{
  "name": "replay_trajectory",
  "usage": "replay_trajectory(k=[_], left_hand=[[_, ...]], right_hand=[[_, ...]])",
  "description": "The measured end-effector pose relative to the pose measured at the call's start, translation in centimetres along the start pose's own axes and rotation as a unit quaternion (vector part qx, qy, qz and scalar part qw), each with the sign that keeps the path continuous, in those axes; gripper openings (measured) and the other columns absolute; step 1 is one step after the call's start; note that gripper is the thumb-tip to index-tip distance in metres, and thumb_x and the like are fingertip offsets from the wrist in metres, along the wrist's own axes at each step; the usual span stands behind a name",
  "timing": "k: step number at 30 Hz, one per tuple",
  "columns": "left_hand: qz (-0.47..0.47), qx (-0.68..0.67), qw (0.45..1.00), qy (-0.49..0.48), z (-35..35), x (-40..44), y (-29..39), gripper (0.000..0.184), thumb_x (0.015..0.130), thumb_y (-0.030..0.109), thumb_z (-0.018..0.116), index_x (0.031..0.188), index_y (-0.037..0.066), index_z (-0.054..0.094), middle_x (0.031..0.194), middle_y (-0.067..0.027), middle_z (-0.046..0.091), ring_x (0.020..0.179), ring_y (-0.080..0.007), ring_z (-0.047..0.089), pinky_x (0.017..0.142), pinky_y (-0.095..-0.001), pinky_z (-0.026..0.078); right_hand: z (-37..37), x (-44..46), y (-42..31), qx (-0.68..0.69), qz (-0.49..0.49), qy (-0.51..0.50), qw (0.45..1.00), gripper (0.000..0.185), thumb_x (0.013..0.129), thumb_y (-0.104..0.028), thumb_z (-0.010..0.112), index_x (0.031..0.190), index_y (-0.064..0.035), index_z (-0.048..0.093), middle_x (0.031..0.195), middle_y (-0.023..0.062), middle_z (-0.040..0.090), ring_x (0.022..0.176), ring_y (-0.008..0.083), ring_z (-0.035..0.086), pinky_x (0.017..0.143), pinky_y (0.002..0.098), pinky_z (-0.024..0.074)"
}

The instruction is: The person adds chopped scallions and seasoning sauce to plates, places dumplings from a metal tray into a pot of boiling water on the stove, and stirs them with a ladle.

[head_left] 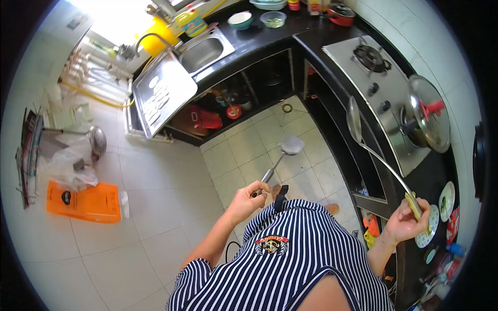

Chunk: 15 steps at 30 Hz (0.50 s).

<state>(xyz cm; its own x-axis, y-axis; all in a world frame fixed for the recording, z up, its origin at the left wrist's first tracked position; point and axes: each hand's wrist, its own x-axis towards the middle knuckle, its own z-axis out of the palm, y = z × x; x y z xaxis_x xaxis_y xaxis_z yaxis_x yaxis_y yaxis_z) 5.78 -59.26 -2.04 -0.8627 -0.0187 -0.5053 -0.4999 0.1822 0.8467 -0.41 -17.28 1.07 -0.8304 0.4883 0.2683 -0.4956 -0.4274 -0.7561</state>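
Observation:
My left hand (248, 201) is closed round the dark handle of a metal spatula (292, 145), whose flat blade points forward over the floor. On the right, my right hand (407, 220) grips the yellow-green handle of a long metal spoon (384, 163). The bowl of that spoon reaches forward beside the front edge of the stove counter. Both hands are apart from each other, one on each side of the striped shirt.
A steel stove (386, 88) holds a lidded pan (429, 114) on the right. Ahead are a sink (205, 53), a tray with pale pieces (179, 85), a white bowl (240, 20) and a red pot (341, 15). An orange bag (85, 202) hangs at left.

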Motion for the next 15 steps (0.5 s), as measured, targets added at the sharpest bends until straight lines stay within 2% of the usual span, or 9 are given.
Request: replay_trajectory(k=[2, 4, 5, 7, 9, 11, 12, 14, 15], left_hand=[[0.011, 0.003, 0.999, 0.039, -3.3, -0.8, -1.1, 0.015, 0.091, 0.008, 0.058, 0.106, 0.006, 0.061, 0.074, -0.0013, 0.060, 0.072, -0.0082, 0.059, 0.066, -0.0250, 0.047], [0.036, 0.022, 0.995, 0.087, -5.8, -1.5, -2.0, 0.020, 0.093, 0.010, 0.057, 0.114, 0.008, 0.056, 0.075, -0.0030, 0.064, 0.076, -0.0086, 0.064, 0.072, -0.0249, 0.049], [0.035, 0.018, 0.995, 0.096, -5.6, -0.7, -2.7, 0.020, 0.093, 0.010, 0.057, 0.114, 0.008, 0.056, 0.075, -0.0030, 0.064, 0.076, -0.0086, 0.064, 0.072, -0.0249, 0.049], [0.083, 0.079, 0.978, 0.172, -8.6, -0.9, -3.6, 0.022, 0.095, 0.012, 0.058, 0.117, 0.008, 0.055, 0.071, -0.0027, 0.065, 0.071, -0.0074, 0.062, 0.067, -0.0252, 0.048], [0.059, 0.088, 0.966, 0.234, -11.2, -1.7, -2.5, 0.019, 0.096, 0.013, 0.058, 0.115, 0.007, 0.058, 0.066, -0.0008, 0.063, 0.066, -0.0082, 0.058, 0.065, -0.0263, 0.046], [0.025, 0.016, 0.946, 0.323, -13.8, -2.6, -2.0, 0.016, 0.096, 0.013, 0.059, 0.110, 0.007, 0.063, 0.074, -0.0018, 0.063, 0.070, -0.0088, 0.054, 0.066, -0.0263, 0.043], [0.023, 0.017, 0.941, 0.336, -14.8, -2.4, -2.3, 0.016, 0.096, 0.013, 0.059, 0.110, 0.007, 0.063, 0.074, -0.0018, 0.063, 0.070, -0.0088, 0.054, 0.066, -0.0263, 0.043], [0.096, 0.164, 0.850, 0.491, -18.4, -2.6, -3.2, 0.013, 0.096, 0.015, 0.061, 0.105, 0.006, 0.065, 0.085, -0.0030, 0.062, 0.079, -0.0094, 0.054, 0.070, -0.0259, 0.043], [0.098, 0.176, 0.829, 0.522, -20.3, -3.0, -3.1, 0.016, 0.097, 0.017, 0.060, 0.107, 0.006, 0.064, 0.091, -0.0037, 0.061, 0.084, -0.0102, 0.055, 0.073, -0.0260, 0.043]], right_hand=[[3.4, -0.8, 2.6, 0.012, 0.031, -0.003, 0.999, 0.038, 0.099, -0.034, 0.044, 0.095, 0.0010, 0.059, 0.071, 0.0088, 0.056, 0.050, 0.0137, 0.046, 0.052, 0.0254, 0.0398], [7.8, -1.9, 4.8, 0.016, 0.044, -0.015, 0.999, 0.037, 0.099, -0.034, 0.045, 0.092, 0.0004, 0.059, 0.065, 0.0063, 0.054, 0.048, 0.0128, 0.044, 0.052, 0.0254, 0.0393], [8.0, -1.5, 5.8, 0.022, 0.052, -0.028, 0.998, 0.037, 0.099, -0.033, 0.045, 0.091, 0.0001, 0.059, 0.063, 0.0056, 0.053, 0.048, 0.0125, 0.044, 0.051, 0.0252, 0.0390], [10.9, -2.4, 7.0, 0.017, 0.074, -0.043, 0.996, 0.037, 0.099, -0.034, 0.045, 0.091, -0.0003, 0.059, 0.062, 0.0050, 0.052, 0.047, 0.0120, 0.043, 0.051, 0.0248, 0.0384], [12.7, -2.9, 9.4, 0.006, 0.096, -0.025, 0.995, 0.037, 0.100, -0.034, 0.043, 0.091, -0.0015, 0.058, 0.061, 0.0043, 0.050, 0.047, 0.0104, 0.041, 0.051, 0.0240, 0.0378], [14.7, -3.1, 10.5, -0.006, 0.117, -0.077, 0.990, 0.037, 0.100, -0.034, 0.042, 0.090, -0.0022, 0.058, 0.062, 0.0043, 0.050, 0.048, 0.0099, 0.042, 0.052, 0.0242, 0.0396], [15.1, -2.6, 11.1, -0.012, 0.121, -0.083, 0.989, 0.036, 0.101, -0.033, 0.041, 0.090, -0.0029, 0.057, 0.063, 0.0044, 0.050, 0.048, 0.0097, 0.042, 0.053, 0.0237, 0.0405], [17.0, -2.1, 12.0, -0.025, 0.130, -0.112, 0.985, 0.035, 0.101, -0.033, 0.041, 0.089, -0.0036, 0.056, 0.062, 0.0039, 0.049, 0.048, 0.0095, 0.039, 0.055, 0.0226, 0.0398], [17.7, -1.7, 12.5, -0.026, 0.133, -0.128, 0.982, 0.035, 0.102, -0.033, 0.040, 0.089, -0.0037, 0.055, 0.062, 0.0036, 0.049, 0.047, 0.0094, 0.038, 0.055, 0.0224, 0.0397]])
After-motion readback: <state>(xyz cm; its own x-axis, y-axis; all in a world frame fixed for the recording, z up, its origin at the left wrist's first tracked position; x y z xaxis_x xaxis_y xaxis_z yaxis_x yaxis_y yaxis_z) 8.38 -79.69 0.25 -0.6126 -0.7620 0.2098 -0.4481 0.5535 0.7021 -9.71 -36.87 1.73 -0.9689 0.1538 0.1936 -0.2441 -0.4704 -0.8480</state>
